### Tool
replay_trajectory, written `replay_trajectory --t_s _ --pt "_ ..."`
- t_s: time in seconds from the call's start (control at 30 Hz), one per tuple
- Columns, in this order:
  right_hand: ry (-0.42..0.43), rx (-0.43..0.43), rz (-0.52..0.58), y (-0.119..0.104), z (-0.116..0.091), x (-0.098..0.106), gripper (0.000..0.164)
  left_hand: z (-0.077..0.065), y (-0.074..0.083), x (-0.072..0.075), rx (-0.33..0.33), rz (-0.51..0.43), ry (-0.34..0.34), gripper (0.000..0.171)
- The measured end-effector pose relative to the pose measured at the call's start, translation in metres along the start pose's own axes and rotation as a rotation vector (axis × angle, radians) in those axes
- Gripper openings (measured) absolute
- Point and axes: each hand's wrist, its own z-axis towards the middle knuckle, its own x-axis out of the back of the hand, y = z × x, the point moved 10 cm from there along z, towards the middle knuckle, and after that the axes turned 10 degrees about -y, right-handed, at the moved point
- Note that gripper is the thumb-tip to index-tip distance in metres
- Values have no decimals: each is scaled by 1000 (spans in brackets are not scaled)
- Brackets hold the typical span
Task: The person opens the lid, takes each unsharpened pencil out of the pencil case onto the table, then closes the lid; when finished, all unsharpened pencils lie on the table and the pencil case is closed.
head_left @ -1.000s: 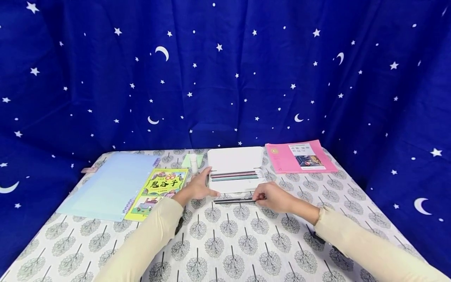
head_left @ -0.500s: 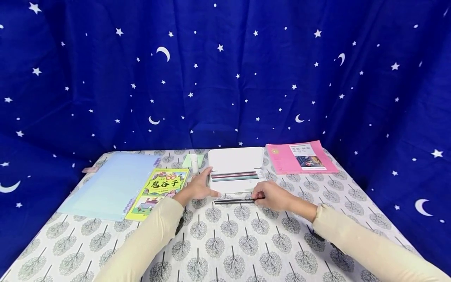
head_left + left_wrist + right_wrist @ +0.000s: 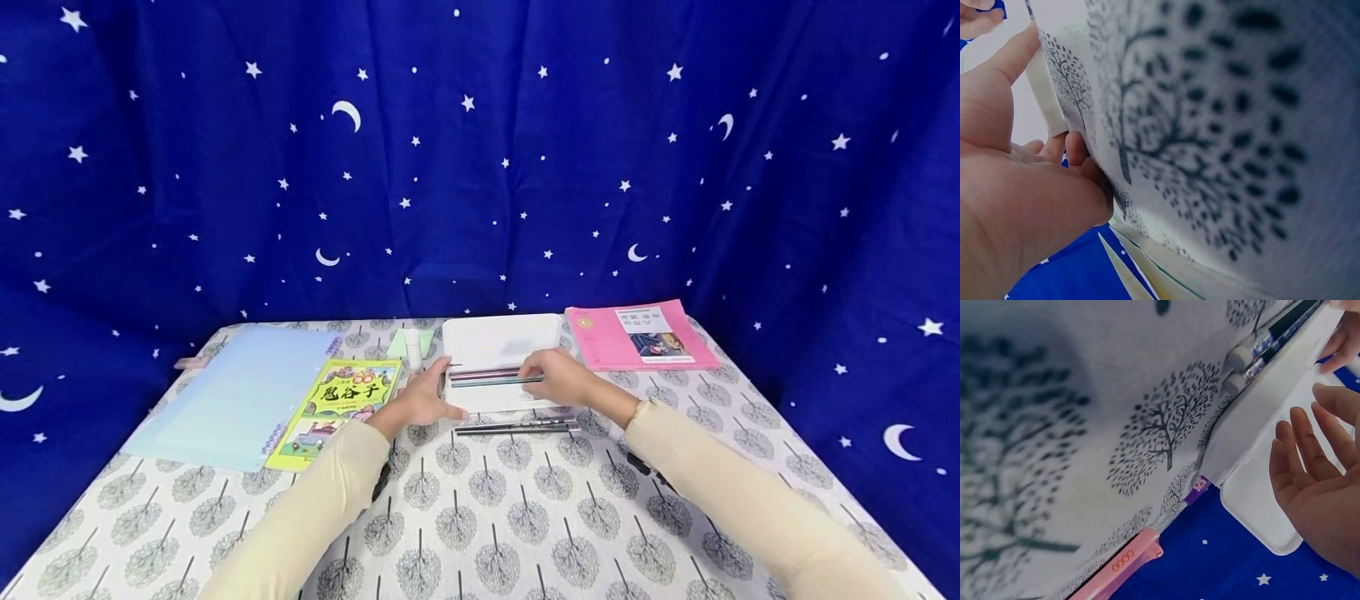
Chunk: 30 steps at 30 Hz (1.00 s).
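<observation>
An open white pencil case [image 3: 498, 402] lies mid-table, its lid [image 3: 498, 337] tilted back. Several dark, red and teal pencils [image 3: 480, 379] lie along its tray. My left hand [image 3: 426, 398] holds the case's left end, thumb along the front edge and fingers round the side. Over the right end of the tray is my right hand [image 3: 558, 377]; in the right wrist view its fingers [image 3: 1300, 444] are loosely bent, with nothing seen between them. Black pencils [image 3: 517, 427] lie side by side on the cloth before the case; the right wrist view shows their blunt pale ends.
Left of the case stand a white glue stick [image 3: 412, 348] and a green paper piece [image 3: 425, 342]. A yellow book [image 3: 330, 417] and a pale blue spiral folder [image 3: 232, 400] lie farther left. Pink books [image 3: 603, 342] lie at the back right, before a blue star-patterned curtain [image 3: 480, 167].
My right hand has let go of the black pencils in front of the case and moved back over the tray's right end. The left hand has stayed on the case.
</observation>
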Motion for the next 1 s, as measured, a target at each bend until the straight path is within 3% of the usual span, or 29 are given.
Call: replay_trajectory --t_s 0.17,0.4,1.0 --pt "-19 -27 -21 9 12 -4 15 0 -1 -1 -3 0 4 112" --pt "-42 -2 -52 16 20 -8 6 0 -2 -2 0 -1 8 113" --pt "-115 24 -118 10 28 -18 12 0 -2 -2 10 13 6 113"
